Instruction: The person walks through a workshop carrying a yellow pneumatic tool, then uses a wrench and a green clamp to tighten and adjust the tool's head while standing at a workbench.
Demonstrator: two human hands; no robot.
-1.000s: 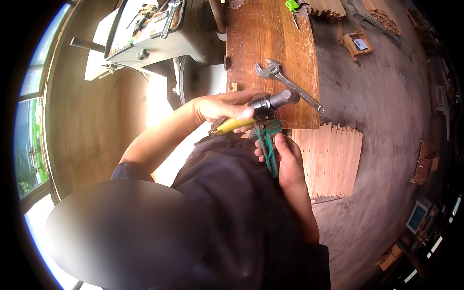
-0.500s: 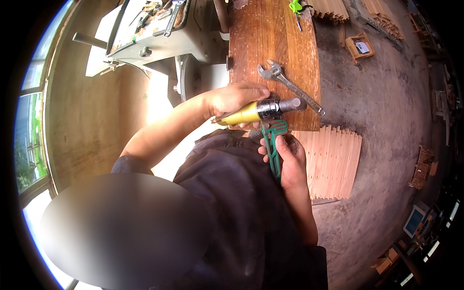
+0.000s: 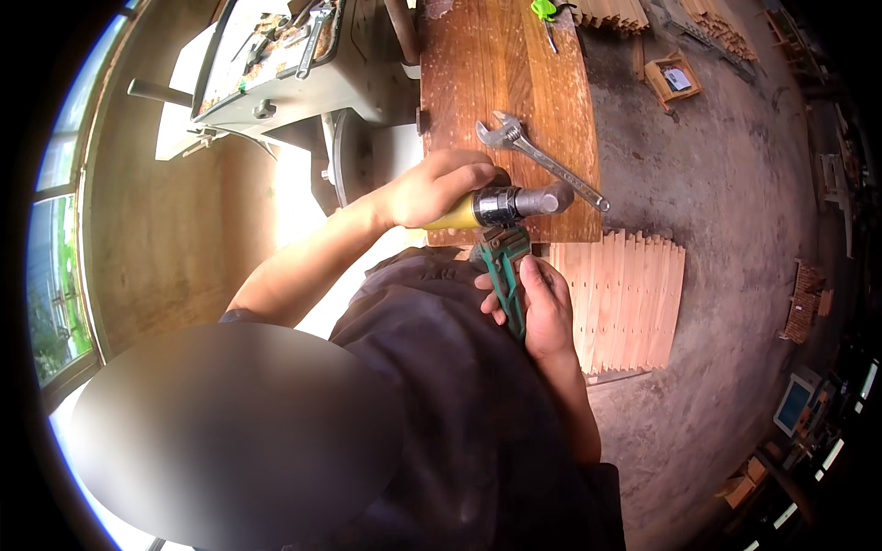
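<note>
My left hand [image 3: 439, 191] is wrapped around the yellow body of a cylindrical tool [image 3: 496, 206] with a black collar and a grey metal end pointing right. Part of the yellow body is hidden under the fingers. Below it, my right hand [image 3: 549, 310] grips a green pipe wrench [image 3: 504, 277] by its handle. The wrench's jaw end is up against the underside of the tool near the collar; whether the jaws clasp it cannot be made out. A silver adjustable wrench [image 3: 559, 171] lies on the wooden bench [image 3: 478, 73] just beyond the tool.
Green-handled screwdriver [image 3: 545, 13] lies at the bench's far end. A pale machine [image 3: 303, 101] at the left carries several tools on top. Stacked zigzag-edged wooden pieces [image 3: 625, 303] stand on the floor at the right, with a small wooden box [image 3: 672, 79] farther off.
Both hands and the tool have shifted slightly left in view, as has the whole scene. The pipe wrench's head has turned, and my left fingers curl more tightly over the yellow body.
</note>
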